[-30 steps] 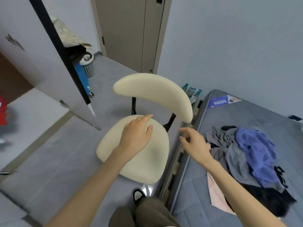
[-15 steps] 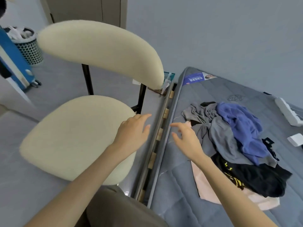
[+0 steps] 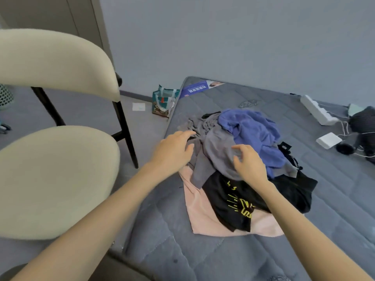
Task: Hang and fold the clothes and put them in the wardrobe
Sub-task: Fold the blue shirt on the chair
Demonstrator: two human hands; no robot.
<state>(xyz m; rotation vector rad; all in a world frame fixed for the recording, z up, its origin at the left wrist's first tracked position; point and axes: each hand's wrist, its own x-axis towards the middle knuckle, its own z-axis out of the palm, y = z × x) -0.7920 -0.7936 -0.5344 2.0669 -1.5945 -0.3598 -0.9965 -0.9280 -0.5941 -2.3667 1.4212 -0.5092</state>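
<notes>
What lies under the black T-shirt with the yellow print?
A flat pale pink cloth shows beneath the black T-shirt, on the grey quilted mattress. How far it runs underneath is hidden.

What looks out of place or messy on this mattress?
Clothes lie in a crumpled heap on the mattress: blue garment atop grey garment, black printed shirt and pink piece underneath. A power strip and loose cables lie beyond it.

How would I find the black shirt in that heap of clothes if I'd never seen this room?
Look at the grey mattress beside the cream chair; a heap of clothes lies on it. At the heap's near edge, on a pink cloth, lies the black shirt. It alone has yellow marks printed on it.
</notes>
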